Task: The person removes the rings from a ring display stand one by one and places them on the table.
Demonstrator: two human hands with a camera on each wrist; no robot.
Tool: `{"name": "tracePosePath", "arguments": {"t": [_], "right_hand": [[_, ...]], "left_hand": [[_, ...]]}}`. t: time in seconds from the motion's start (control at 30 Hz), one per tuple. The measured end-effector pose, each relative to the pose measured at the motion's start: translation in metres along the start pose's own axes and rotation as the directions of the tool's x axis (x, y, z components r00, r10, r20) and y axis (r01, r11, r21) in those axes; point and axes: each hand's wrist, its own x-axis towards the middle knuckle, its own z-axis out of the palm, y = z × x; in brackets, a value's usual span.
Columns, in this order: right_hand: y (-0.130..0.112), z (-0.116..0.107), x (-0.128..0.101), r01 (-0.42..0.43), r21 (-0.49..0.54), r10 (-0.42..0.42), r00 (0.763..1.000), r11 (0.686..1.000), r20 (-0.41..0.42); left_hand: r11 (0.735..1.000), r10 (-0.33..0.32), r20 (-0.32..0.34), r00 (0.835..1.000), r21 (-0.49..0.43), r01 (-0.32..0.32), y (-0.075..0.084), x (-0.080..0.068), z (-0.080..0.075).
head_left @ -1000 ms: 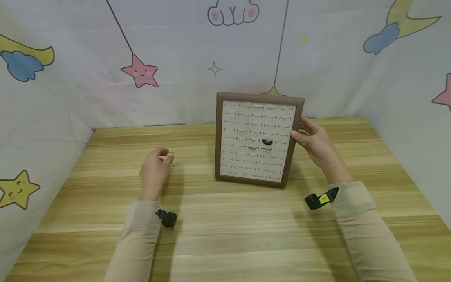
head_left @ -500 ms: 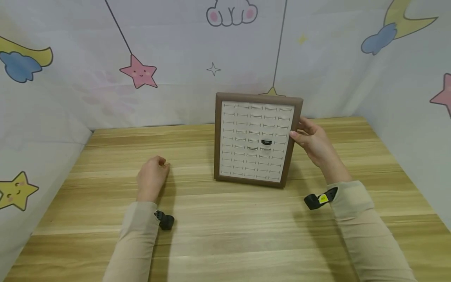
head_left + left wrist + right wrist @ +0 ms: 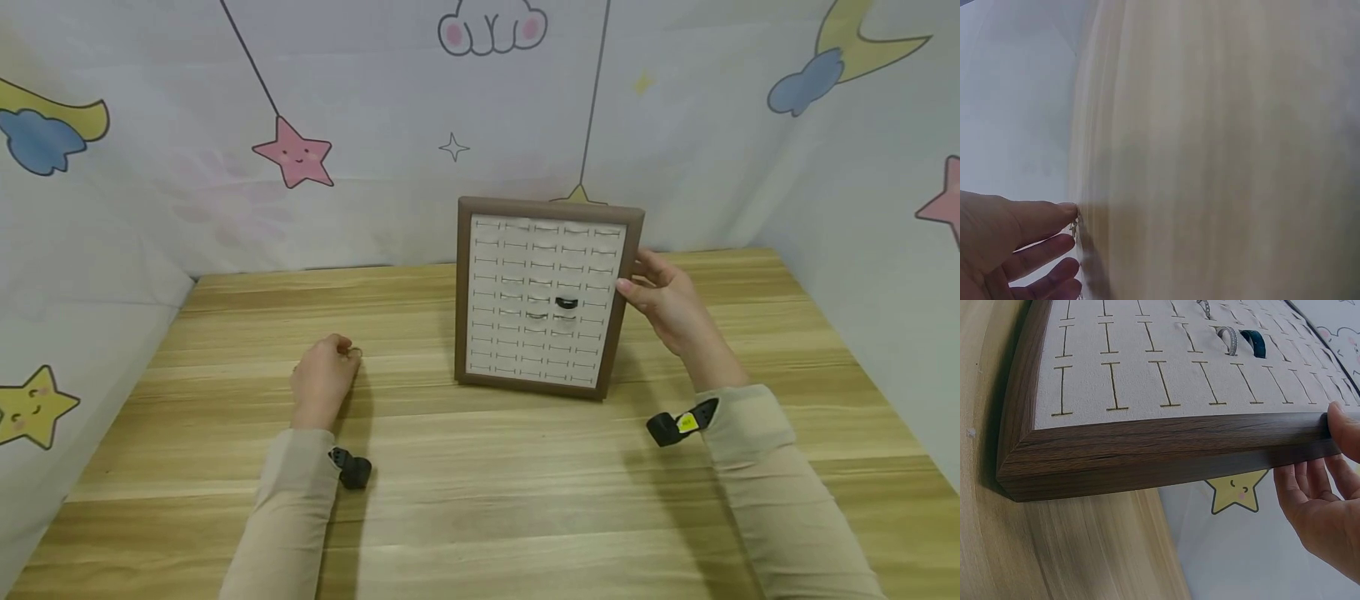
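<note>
A brown-framed ring display board (image 3: 540, 351) stands tilted back on the table, its pale face lined with rows of slots. Several silver rings and one dark ring (image 3: 567, 303) sit in the slots; a silver ring (image 3: 1227, 340) shows beside the dark one in the right wrist view. My right hand (image 3: 675, 310) grips the board's right edge, thumb on the front and fingers behind. At the left, my left hand (image 3: 322, 382) is low by the tabletop, pinching a thin gold-coloured ring (image 3: 1074, 229) between thumb and forefinger. The ring appears to be at the table surface.
The wood-grain table (image 3: 480, 500) spreads in front of the board and between my arms. Behind it hangs a white cloth backdrop (image 3: 390, 200) with printed stars and clouds, close to the board's back. Similar cloth closes both sides.
My left hand has come down and slightly towards me with the ring, from above the table to its surface. The right hand and the board have stayed in place.
</note>
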Motion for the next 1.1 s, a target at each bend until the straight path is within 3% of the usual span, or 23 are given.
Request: {"name": "tracePosePath", "arguments": {"t": [0.23, 0.4, 0.57, 0.73, 0.9, 1.1], "right_hand": [[0.0, 0.0, 0.001, -0.002, 0.007, 0.002, 1.0, 1.0, 0.003], [0.0, 0.0, 0.001, -0.005, -0.002, 0.005, 1.0, 1.0, 0.003], [0.0, 0.0, 0.0, -0.004, -0.015, 0.004, 1.0, 1.0, 0.004], [0.0, 0.0, 0.0, -0.005, -0.011, 0.005, 1.0, 1.0, 0.003], [0.0, 0.0, 0.0, -0.003, -0.009, 0.003, 1.0, 1.0, 0.006], [-0.001, 0.0, 0.0, -0.003, -0.019, 0.003, 1.0, 1.0, 0.005]], "left_hand": [[1.0, -0.009, -0.005, 1.0, -0.003, 0.009, 0.007, -0.002, -0.002], [0.997, 0.061, -0.051, 0.997, -0.043, -0.063, 0.02, -0.004, -0.003], [0.98, 0.13, -0.12, 0.984, -0.137, -0.146, 0.046, -0.008, -0.003], [0.945, 0.186, -0.18, 0.966, -0.238, -0.226, 0.08, -0.016, -0.005], [0.895, 0.274, -0.242, 0.931, -0.29, -0.338, 0.112, -0.029, -0.004], [0.827, 0.436, -0.272, 0.858, -0.254, -0.501, 0.143, -0.047, 0.013]]}}
